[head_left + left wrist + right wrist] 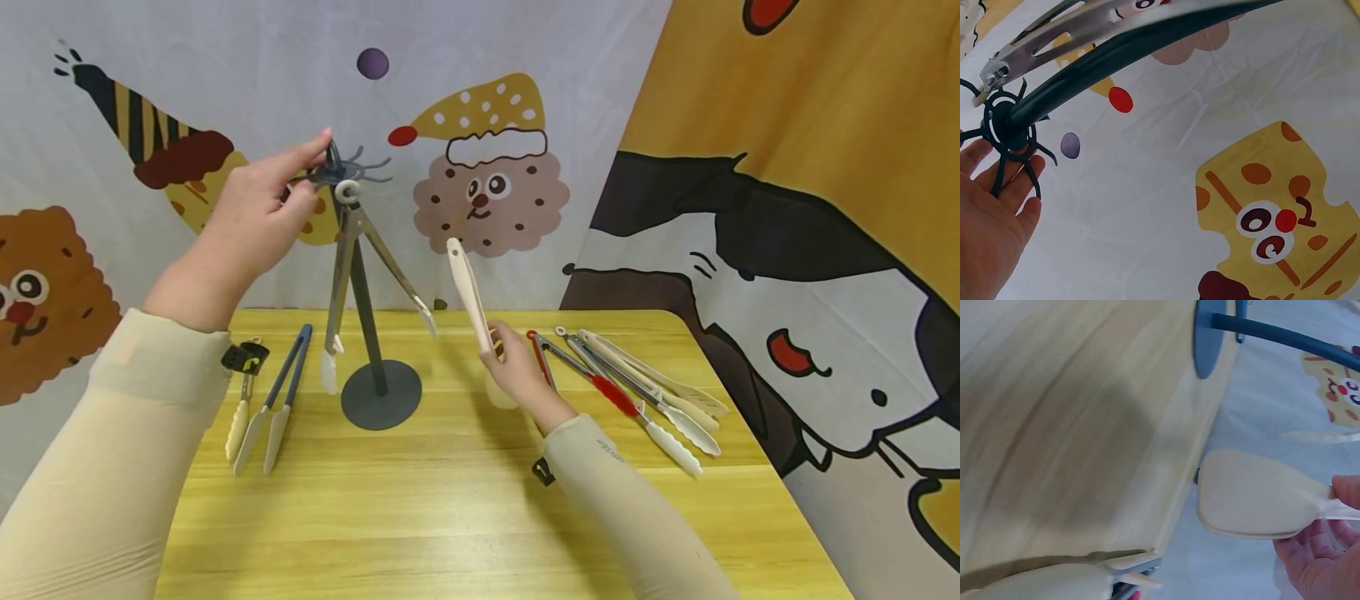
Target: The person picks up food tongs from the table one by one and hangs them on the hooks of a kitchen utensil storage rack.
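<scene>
My left hand (251,212) pinches the hooked top of a dark utensil stand (367,300); in the left wrist view its fingers (1019,181) lie among the hooks (1010,134). Metal tongs (341,292) with white tips hang by a pale ring from the stand, their arms spread. To the right of the stand my right hand (517,367) grips cream tongs (467,287) with flat, spatula-shaped ends, raised above the table with the handle end up. In the right wrist view the broad head (1254,494) shows a doubled edge, and thumb and fingers close around its narrow neck.
Left on the table (450,517) lie blue-handled tongs (281,400) and small cream-tipped tongs (242,412). Several tongs are grouped at the right, among them red-gripped tongs (615,393) and cream tongs with a slotted end (652,371). A printed cloth (300,50) hangs behind.
</scene>
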`<state>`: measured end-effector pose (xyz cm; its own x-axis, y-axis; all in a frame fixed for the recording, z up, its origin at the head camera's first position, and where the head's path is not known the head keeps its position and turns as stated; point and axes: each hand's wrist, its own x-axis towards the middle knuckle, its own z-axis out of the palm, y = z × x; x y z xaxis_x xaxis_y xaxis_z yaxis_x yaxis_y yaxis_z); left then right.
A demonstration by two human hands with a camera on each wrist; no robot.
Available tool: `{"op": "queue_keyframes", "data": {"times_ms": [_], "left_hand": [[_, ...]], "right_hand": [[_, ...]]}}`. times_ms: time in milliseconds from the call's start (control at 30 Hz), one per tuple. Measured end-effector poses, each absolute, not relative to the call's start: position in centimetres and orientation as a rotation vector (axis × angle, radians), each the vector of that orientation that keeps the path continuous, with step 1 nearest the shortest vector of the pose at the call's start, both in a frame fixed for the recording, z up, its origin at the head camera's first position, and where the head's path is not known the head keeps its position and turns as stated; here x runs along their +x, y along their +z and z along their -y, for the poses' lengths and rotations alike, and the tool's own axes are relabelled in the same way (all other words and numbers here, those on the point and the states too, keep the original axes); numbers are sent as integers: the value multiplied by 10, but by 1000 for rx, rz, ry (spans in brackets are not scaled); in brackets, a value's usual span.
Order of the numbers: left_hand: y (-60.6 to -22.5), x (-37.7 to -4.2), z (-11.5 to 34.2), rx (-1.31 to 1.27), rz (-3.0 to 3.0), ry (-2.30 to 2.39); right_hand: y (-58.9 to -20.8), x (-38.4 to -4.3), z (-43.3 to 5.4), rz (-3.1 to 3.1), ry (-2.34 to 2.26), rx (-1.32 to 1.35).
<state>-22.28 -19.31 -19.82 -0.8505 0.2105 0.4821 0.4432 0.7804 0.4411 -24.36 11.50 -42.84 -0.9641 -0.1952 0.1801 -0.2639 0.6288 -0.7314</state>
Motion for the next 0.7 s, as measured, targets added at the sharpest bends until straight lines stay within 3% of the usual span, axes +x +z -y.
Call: {"op": "queue_keyframes", "data": {"times_ms": [700], "left_hand": [[-198,-225,192,-549,2533,-784]], "right_hand": [[-384,-226,-98,2507,1454,600]]}}
